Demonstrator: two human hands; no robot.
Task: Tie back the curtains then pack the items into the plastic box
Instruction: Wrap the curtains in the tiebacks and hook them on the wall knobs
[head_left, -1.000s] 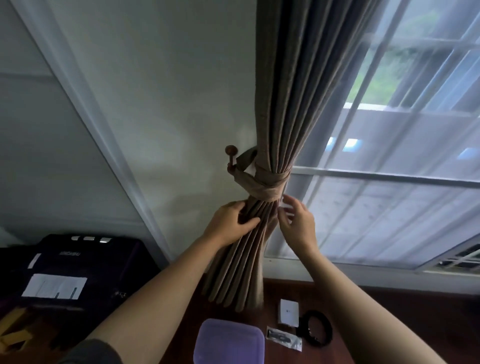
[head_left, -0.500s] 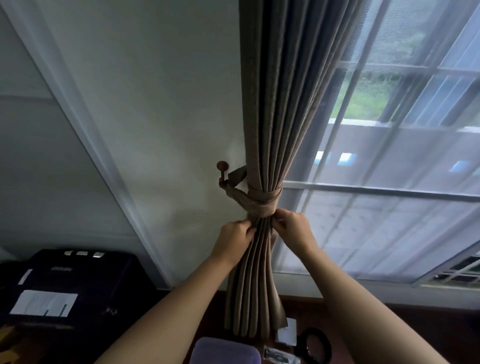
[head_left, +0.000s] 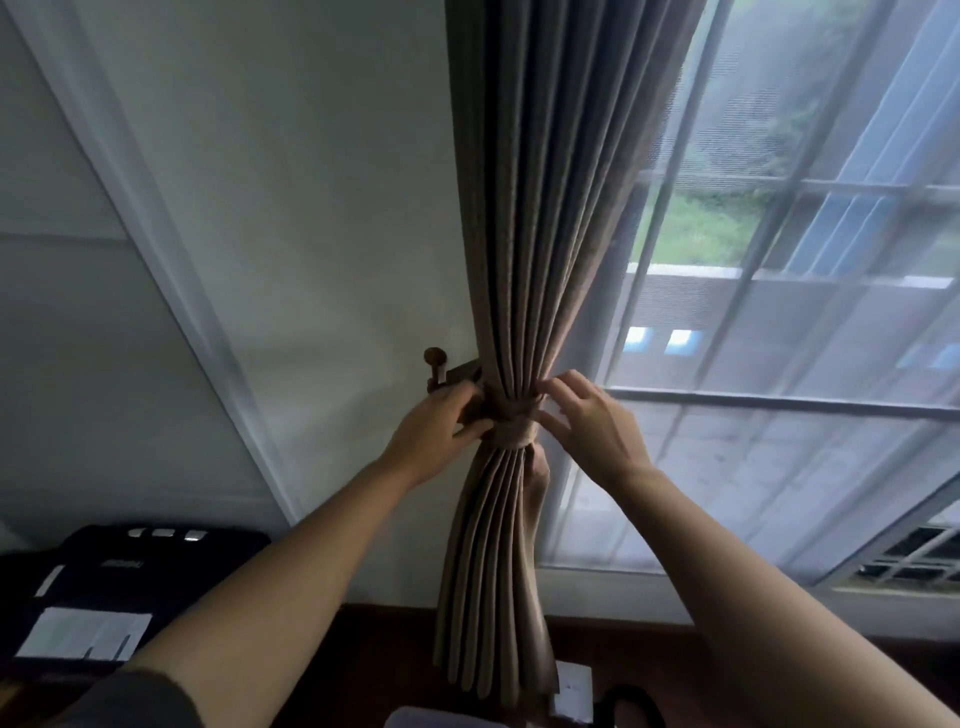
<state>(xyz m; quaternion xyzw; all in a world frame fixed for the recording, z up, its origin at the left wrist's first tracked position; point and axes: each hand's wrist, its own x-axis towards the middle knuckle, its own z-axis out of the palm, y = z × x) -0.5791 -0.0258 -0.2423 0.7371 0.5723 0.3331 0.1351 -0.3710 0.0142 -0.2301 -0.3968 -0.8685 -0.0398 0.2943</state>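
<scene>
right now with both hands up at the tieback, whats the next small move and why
Probably let go and check that it holds. The tieback already wraps the gathered curtain and runs toward the wall hook. The left hand pinches it at the hook side; the right hand is open beside it.

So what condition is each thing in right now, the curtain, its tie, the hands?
curtain: gathered into pleats, cinched at the waist.
tieback: wrapped around the curtain, running to the wall hook.
wall hook: holding the tieback's end.
left hand: gripping the tieback by the hook.
right hand: open, fingertips at the band.
</scene>
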